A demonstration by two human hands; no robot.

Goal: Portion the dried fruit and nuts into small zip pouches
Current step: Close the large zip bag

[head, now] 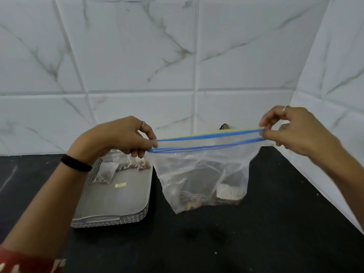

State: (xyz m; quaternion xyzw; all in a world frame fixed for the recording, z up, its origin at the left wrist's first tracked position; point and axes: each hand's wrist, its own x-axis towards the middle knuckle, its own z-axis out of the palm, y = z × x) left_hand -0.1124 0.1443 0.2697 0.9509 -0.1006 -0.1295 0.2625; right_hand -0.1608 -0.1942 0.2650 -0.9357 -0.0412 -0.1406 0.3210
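Head view: one large clear zip bag [202,174] with blue-and-yellow closure strips, held above the black counter [256,233], left hand [122,137] pinching its left top corner, right hand [295,131] pinching the right (mouth stretched between them); darker packets show through its lower part. Small filled pouches [122,166] lie at the far end of a silver tray [110,201] near the counter's left side, just beside the bag.

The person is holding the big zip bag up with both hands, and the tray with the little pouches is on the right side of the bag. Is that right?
Not quite. The head view shows the tray with the little pouches on the left side of the big zip bag, not the right. The rest holds: the left hand and right hand each pinch an end of the bag's top.
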